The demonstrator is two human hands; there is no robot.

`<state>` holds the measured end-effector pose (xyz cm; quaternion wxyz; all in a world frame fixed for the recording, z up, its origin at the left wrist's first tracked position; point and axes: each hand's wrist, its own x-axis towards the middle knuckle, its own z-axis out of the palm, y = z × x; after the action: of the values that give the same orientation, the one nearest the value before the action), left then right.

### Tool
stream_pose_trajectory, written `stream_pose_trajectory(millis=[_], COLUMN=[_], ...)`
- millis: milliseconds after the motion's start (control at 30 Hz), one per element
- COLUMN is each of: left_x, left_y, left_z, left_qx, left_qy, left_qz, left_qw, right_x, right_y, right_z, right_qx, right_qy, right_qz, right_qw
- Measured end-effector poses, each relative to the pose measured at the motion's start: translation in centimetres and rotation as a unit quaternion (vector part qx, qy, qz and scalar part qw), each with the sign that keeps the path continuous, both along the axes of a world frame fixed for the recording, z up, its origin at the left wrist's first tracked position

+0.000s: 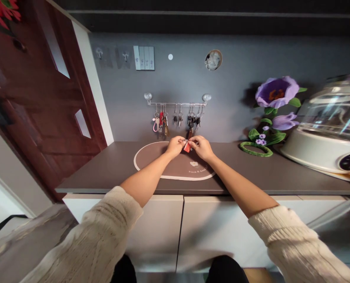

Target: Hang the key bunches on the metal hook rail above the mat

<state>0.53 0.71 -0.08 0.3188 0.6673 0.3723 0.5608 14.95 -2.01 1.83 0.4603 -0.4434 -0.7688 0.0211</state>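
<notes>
Both my arms reach forward over a brown countertop [110,169]. My left hand [176,146] and my right hand [200,147] meet above an oval brown mat [151,161], fingers pinched together. Between the fingertips is a small red tag with a metal ring [187,147], gripped from both sides. Straight behind the hands, a wall rail [176,103] carries several bunches of keys [162,122] on hooks.
A dark wooden door [36,102] stands at the left. Purple artificial flowers [273,106] and a white domed appliance [328,129] sit on the counter's right. Light switches [144,58] are on the grey wall. White cabinet doors [163,228] lie below the counter.
</notes>
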Motion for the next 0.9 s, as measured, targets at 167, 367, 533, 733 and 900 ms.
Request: stream_pose_trajectory(millis=[167, 367, 533, 733, 900], left_x=[0.1, 0.2, 0.2, 0.1, 0.2], left_y=[-0.5, -1.1, -1.3, -1.1, -1.3], left_z=[0.1, 0.4, 0.5, 0.3, 0.0], left_qx=[-0.011, -0.02, -0.02, 0.006, 0.042], left_qy=[-0.002, 0.022, 0.023, 0.065, 0.158], left_qz=[-0.035, -0.062, -0.04, 0.03, 0.064], left_qw=[0.999, 0.998, 0.999, 0.997, 0.985], right_x=[0.1, 0.5, 0.9, 1.8, 3.4], right_y=[-0.3, 0.0, 0.3, 0.5, 1.2], right_z=[0.2, 0.2, 0.4, 1.1, 2.8], right_qx=[0.029, 0.024, 0.018, 0.007, -0.015], right_qy=[0.019, 0.027, 0.024, 0.098, 0.154], right_qz=[0.009, 0.015, 0.021, 0.007, -0.005], right_qw=[0.999, 0.999, 0.999, 0.995, 0.988])
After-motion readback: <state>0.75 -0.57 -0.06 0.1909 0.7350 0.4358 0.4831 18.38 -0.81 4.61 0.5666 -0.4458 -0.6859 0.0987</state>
